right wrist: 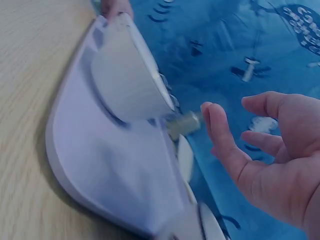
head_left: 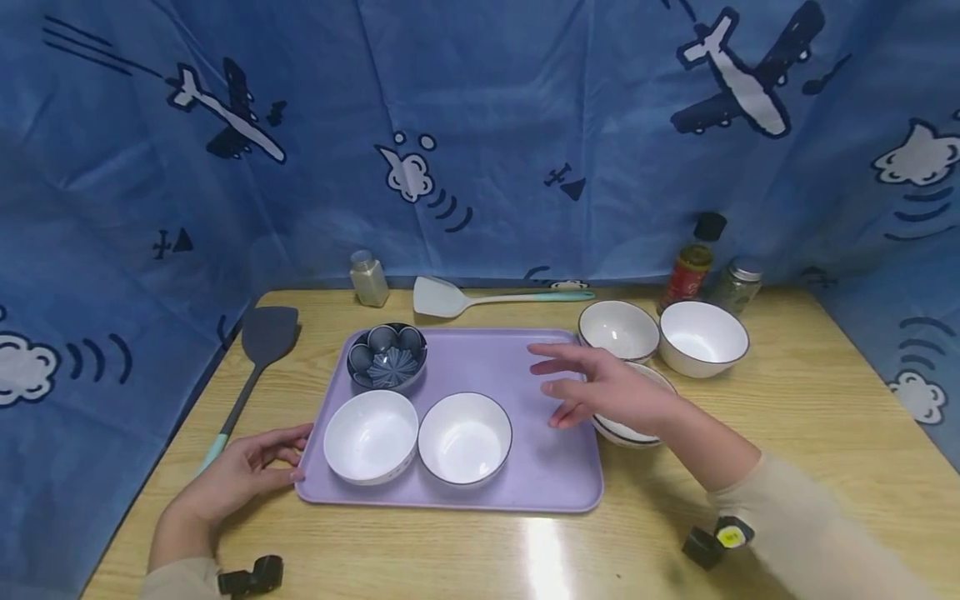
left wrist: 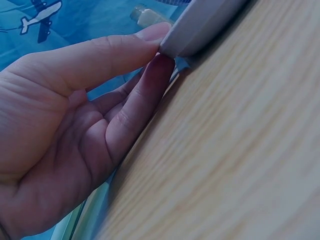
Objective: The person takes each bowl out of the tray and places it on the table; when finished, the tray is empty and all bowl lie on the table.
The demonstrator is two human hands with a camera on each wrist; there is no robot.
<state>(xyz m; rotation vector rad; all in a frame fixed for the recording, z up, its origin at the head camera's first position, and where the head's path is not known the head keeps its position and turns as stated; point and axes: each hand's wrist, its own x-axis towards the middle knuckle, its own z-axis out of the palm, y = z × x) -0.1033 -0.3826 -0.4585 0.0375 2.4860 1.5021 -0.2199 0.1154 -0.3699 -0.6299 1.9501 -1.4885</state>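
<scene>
On the wooden table lies a lilac tray (head_left: pixel 543 483). My left hand (head_left: pixel 228 479) pinches its left rim between thumb and fingers; the left wrist view shows the thumb on the tray edge (left wrist: pixel 205 25) and a finger beneath. Two white bowls (head_left: pixel 371 437) stand side by side at the tray's front, and a dark patterned bowl (head_left: pixel 392 367) sits behind the left one. Over the tray's right side hovers my right hand (head_left: pixel 615 387), fingers spread and holding nothing. Partly hidden beneath it is another dark-rimmed white bowl (head_left: pixel 627 435), at the tray's right edge.
Two more white bowls (head_left: pixel 705 337) stand at the back right, before a sauce bottle (head_left: pixel 686 271) and a spice jar (head_left: pixel 737 286). A white spatula (head_left: pixel 442 298) and a shaker (head_left: pixel 369 279) lie behind the tray. Left is a dark turner (head_left: pixel 268 333). Blue curtain surrounds the table.
</scene>
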